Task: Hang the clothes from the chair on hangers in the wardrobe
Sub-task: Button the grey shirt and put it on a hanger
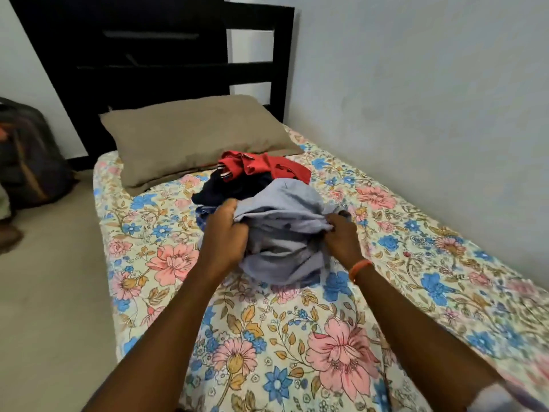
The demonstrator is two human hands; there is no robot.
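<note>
Two hands (225, 233) (340, 236) gripping grey shirt (285, 215)

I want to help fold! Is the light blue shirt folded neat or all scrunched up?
Scrunched up. The light blue shirt sits bunched in wrinkles, gripped by the left hand and right hand.

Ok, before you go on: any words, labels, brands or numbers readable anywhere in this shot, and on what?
None can be read.
Light blue garment, gripped by left hand and right hand: no tag or print shows.
Red garment: small dark marks, too blurred to read.
Floral bedsheet: flowers only, no text.
Orange wristband: no lettering visible.
</note>
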